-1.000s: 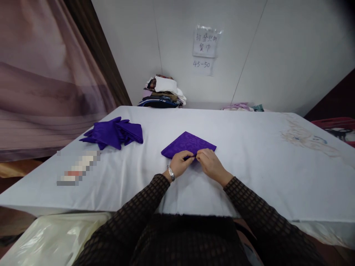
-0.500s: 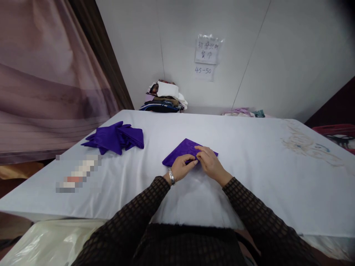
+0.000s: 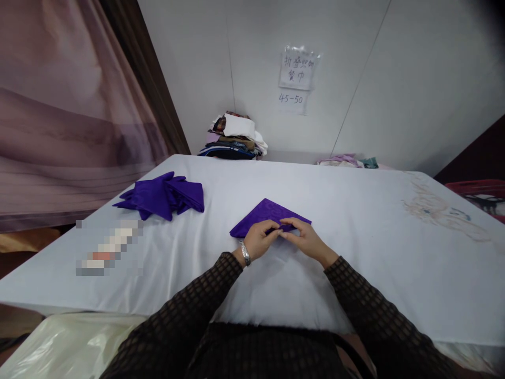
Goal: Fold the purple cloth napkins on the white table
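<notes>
A folded purple cloth [image 3: 265,210] lies in a roughly triangular shape on the white-covered table, its peak pointing away from me. My left hand [image 3: 258,239], with a silver bracelet at the wrist, pinches the near edge of the cloth around its middle. Close beside it, my right hand [image 3: 305,238] grips the same edge between thumb and fingers, and the thumbs nearly meet. More folded purple cloths [image 3: 153,195] lie in an overlapping pile on the left part of the table.
The white tablecloth [image 3: 355,210] has embroidery at the right. Stacked clothes [image 3: 236,137] sit beyond the far edge, below a wall sign [image 3: 295,71]. A blurred-out patch [image 3: 112,247] covers something at the left, near a curtain [image 3: 79,105].
My right hand has shifted slightly right and down, its fingers now curved over the cloth's near edge. More of the cloth's right part shows. My left hand has hardly moved.
</notes>
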`<move>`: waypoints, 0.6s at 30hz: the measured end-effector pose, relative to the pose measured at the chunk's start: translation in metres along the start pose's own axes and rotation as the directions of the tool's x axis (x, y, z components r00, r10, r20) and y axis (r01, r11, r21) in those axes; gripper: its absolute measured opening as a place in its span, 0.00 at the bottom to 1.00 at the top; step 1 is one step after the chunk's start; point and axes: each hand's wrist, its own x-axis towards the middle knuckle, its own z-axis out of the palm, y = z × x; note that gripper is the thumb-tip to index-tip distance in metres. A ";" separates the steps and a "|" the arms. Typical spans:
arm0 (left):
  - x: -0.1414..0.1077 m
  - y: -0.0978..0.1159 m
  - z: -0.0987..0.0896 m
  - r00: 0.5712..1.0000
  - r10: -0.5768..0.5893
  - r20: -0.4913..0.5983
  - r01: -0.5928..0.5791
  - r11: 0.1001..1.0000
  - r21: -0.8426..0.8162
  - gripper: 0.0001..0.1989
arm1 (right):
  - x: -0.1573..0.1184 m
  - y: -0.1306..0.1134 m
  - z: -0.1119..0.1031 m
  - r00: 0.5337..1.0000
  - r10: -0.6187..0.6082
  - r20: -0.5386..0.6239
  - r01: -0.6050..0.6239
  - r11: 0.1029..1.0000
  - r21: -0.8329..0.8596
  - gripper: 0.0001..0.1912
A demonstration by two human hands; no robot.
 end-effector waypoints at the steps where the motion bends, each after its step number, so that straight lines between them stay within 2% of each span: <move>1: 0.000 0.001 0.000 1.000 -0.003 -0.001 0.003 1.000 0.010 0.05 | 0.001 -0.001 -0.002 1.000 -0.007 0.009 0.007 1.000 -0.012 0.10; 3: -0.001 0.003 0.001 1.000 -0.006 -0.020 0.007 1.000 0.026 0.06 | 0.002 -0.004 -0.004 1.000 -0.020 0.022 0.021 0.999 -0.040 0.06; 7: -0.004 0.008 0.002 0.998 -0.001 -0.063 0.002 1.000 0.014 0.07 | 0.006 -0.010 -0.006 0.999 -0.040 0.028 0.041 0.998 -0.036 0.07; 10: -0.006 0.011 -0.004 0.995 -0.017 -0.100 0.024 0.998 0.062 0.09 | 0.010 -0.017 -0.010 0.999 -0.037 -0.031 0.038 0.999 0.007 0.05; 14: -0.006 0.006 -0.026 0.991 -0.054 -0.121 0.084 0.961 0.264 0.08 | 0.020 -0.031 -0.025 0.995 -0.011 -0.097 0.011 1.000 -0.004 0.06; 18: -0.012 -0.005 -0.051 0.985 -0.148 -0.084 0.167 0.941 0.296 0.06 | 0.027 -0.046 -0.046 0.985 0.007 -0.173 -0.007 1.000 -0.001 0.07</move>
